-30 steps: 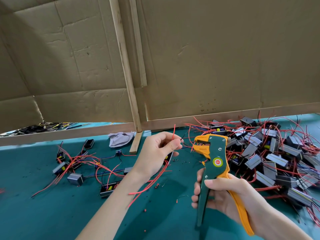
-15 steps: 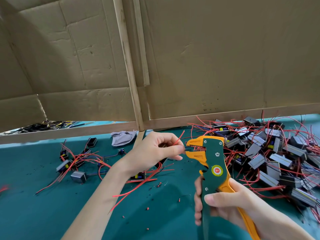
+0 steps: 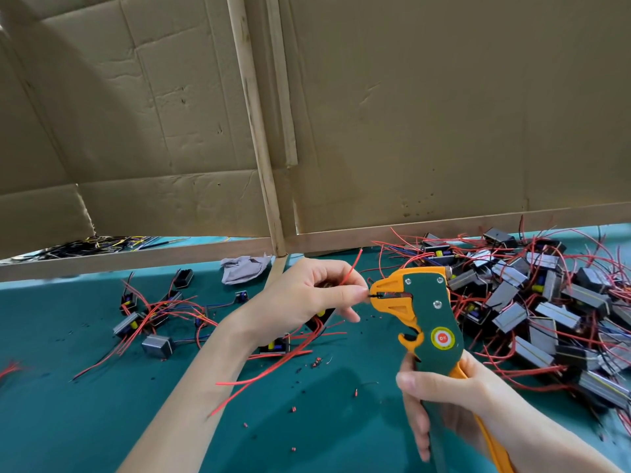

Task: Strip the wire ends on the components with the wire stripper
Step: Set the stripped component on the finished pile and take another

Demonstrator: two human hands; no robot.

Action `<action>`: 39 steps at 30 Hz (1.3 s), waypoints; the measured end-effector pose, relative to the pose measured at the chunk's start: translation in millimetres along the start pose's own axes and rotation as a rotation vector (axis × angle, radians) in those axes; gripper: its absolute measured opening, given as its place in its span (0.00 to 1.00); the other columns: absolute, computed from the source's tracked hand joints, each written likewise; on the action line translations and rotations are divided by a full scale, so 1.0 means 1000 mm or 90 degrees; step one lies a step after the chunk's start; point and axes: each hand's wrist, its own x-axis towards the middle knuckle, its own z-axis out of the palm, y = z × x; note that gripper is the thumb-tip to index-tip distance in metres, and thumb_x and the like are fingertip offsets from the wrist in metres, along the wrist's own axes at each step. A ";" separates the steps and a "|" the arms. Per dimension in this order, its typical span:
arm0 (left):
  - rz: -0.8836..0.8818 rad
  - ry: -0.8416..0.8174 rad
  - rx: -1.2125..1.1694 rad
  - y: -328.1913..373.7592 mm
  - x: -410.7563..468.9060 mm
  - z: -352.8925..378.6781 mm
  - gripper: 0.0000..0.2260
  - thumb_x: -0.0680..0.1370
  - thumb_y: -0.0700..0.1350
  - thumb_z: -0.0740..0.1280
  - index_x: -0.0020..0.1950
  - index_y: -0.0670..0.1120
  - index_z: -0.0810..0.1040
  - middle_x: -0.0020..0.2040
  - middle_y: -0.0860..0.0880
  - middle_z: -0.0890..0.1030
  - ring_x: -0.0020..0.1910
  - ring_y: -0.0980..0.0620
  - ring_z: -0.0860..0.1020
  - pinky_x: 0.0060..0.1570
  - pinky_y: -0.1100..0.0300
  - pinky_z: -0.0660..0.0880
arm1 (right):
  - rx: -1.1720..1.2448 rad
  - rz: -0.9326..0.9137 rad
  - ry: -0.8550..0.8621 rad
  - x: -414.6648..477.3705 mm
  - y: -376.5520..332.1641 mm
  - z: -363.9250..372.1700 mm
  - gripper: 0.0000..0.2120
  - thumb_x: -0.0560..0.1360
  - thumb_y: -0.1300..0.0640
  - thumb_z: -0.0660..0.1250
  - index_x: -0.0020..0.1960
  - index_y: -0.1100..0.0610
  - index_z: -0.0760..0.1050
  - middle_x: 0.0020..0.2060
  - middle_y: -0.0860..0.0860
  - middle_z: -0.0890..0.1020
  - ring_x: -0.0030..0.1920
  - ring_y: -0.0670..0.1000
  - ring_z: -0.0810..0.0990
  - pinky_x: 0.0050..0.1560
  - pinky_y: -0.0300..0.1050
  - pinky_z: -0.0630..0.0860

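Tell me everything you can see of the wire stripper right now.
Green plastic-looking body, orange nose and handle, two screws, a round red-and-yellow sticker. The stripper stands upright, nose pointing left. The right hand grips its handles; the left hand pinches a dark wire end at its nose.

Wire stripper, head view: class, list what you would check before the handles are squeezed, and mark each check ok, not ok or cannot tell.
1. Right hand grips both handles of the wire stripper: ok.
2. Left hand pinches the wire end close to the tool's mouth: ok.
3. Wire end sits between the orange jaws: ok.
4. How deep it reaches inside: cannot tell.
5. Left thumb tip clear of the jaws: cannot tell, it is very close.
6. Loose red wire stands above the left hand, outside the mouth: ok.
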 end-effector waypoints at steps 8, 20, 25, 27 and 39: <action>-0.004 -0.030 -0.302 -0.012 0.005 0.010 0.09 0.79 0.47 0.59 0.43 0.44 0.71 0.37 0.48 0.74 0.38 0.51 0.71 0.37 0.63 0.70 | -0.021 -0.053 0.106 0.005 0.008 -0.005 0.21 0.54 0.49 0.81 0.30 0.61 0.73 0.25 0.62 0.71 0.22 0.57 0.72 0.24 0.46 0.73; 0.014 0.096 -0.014 -0.003 0.006 0.009 0.06 0.75 0.50 0.65 0.41 0.49 0.76 0.32 0.57 0.76 0.30 0.59 0.71 0.30 0.71 0.66 | 0.084 -0.045 -0.033 0.009 0.005 -0.008 0.19 0.56 0.59 0.81 0.40 0.66 0.76 0.34 0.67 0.77 0.35 0.64 0.80 0.40 0.59 0.79; 0.026 0.094 0.058 0.001 0.003 0.005 0.05 0.79 0.45 0.66 0.42 0.49 0.78 0.30 0.59 0.76 0.27 0.56 0.67 0.28 0.70 0.65 | 0.087 -0.035 -0.054 0.009 0.004 -0.008 0.20 0.56 0.58 0.83 0.40 0.65 0.77 0.35 0.67 0.77 0.36 0.64 0.80 0.41 0.59 0.79; 0.034 0.088 0.053 0.002 0.002 0.006 0.05 0.78 0.44 0.67 0.42 0.48 0.79 0.30 0.59 0.75 0.24 0.61 0.66 0.27 0.72 0.64 | 0.084 -0.035 -0.052 0.009 0.004 -0.008 0.17 0.58 0.61 0.80 0.41 0.66 0.76 0.35 0.67 0.77 0.36 0.64 0.80 0.41 0.59 0.79; 0.064 0.068 0.054 0.002 0.002 0.003 0.04 0.76 0.41 0.70 0.42 0.48 0.81 0.31 0.59 0.74 0.26 0.64 0.70 0.29 0.77 0.63 | 0.043 -0.042 -0.077 0.008 0.004 -0.009 0.18 0.59 0.56 0.83 0.40 0.64 0.78 0.34 0.66 0.77 0.35 0.64 0.79 0.40 0.59 0.78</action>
